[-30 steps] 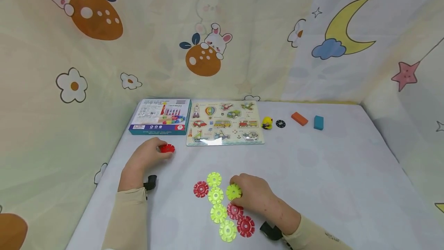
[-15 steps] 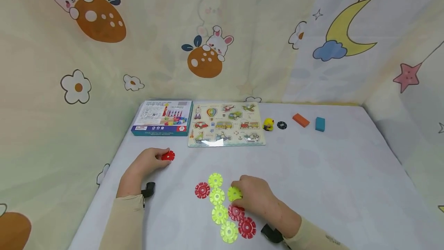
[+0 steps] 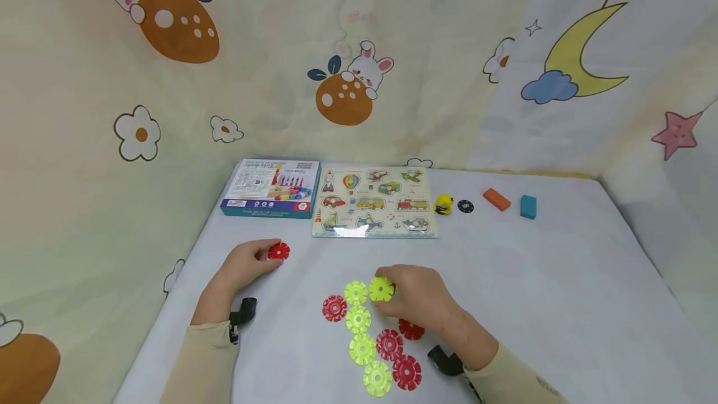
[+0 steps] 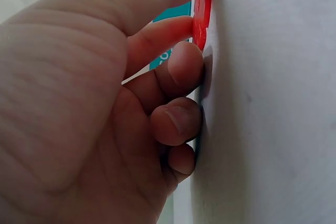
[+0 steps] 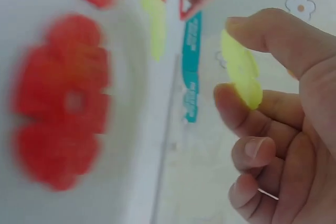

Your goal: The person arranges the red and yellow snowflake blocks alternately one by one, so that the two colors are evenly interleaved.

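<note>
In the head view, my left hand point(image 3: 238, 270) pinches a red notched plastic building disc point(image 3: 278, 251) between thumb and index finger, close over the table left of centre. The left wrist view shows that red disc point(image 4: 201, 22) edge-on, with the other fingers curled near the cloth. My right hand point(image 3: 421, 292) pinches a yellow-green disc point(image 3: 381, 289) by its edges. In the right wrist view this disc point(image 5: 240, 69) is raised above the table. Several yellow-green discs point(image 3: 362, 349) lie in a column, with red discs point(image 3: 389, 345) beside it. One red disc point(image 3: 411, 329) is partly hidden under my right hand.
Along the back stand a boxed set point(image 3: 270, 187) and a picture puzzle board point(image 3: 374, 203). To their right lie a yellow duck toy point(image 3: 444, 204), a black round piece point(image 3: 465, 206), an orange block point(image 3: 497, 199) and a teal block point(image 3: 528, 207). A patterned cloth backdrop point(image 3: 269, 80) surrounds the table.
My right hand has lifted the yellow-green disc up and away from the red discs, uncovering part of another red disc. My left hand has come slightly nearer with its red disc.
</note>
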Tool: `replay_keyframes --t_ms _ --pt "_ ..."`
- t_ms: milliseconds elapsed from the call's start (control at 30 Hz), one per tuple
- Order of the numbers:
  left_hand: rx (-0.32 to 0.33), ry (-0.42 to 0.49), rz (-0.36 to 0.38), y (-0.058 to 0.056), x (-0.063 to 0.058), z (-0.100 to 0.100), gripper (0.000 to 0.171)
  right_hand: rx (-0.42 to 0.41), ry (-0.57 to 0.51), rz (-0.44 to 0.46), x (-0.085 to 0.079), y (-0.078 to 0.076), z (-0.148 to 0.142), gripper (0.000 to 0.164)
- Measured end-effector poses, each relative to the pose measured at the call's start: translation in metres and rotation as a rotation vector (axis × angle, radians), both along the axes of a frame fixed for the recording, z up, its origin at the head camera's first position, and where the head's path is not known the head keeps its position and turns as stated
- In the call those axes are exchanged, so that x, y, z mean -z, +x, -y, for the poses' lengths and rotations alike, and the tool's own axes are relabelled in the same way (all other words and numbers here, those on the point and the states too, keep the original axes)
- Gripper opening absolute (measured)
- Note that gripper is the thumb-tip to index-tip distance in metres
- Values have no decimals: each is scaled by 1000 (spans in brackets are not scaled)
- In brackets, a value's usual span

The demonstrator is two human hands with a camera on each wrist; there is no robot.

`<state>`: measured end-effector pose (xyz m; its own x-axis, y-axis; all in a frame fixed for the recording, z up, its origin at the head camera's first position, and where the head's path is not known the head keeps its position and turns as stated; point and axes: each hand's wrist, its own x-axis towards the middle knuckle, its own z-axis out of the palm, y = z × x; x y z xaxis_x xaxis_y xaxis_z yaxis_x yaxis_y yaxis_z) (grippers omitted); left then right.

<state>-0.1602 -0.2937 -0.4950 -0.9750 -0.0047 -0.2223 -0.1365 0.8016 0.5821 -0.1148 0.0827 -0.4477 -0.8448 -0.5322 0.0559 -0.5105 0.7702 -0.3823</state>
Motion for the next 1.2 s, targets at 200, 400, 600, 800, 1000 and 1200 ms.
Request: replay_keyframes --t_ms 200,400,600,800,1000,1200 --pt "-19 15 22 0 -2 0 67 3 -33 -228 -21 -18 14 52" --pt "-23 17 23 -1 -2 0 67 14 -47 -267 -37 -32 36 56" --pt "-39 10 20 -3 0 0 69 8 -60 -211 -36 -51 70 58" --pt "-40 1 23 -2 0 -1 68 -52 54 -179 -23 -67 109 60" --pt "-24 0 21 -2 -1 0 65 -68 175 -54 -6 -84 145 55" --pt "-22 10 23 0 -2 0 66 -60 271 52 18 -95 168 53"
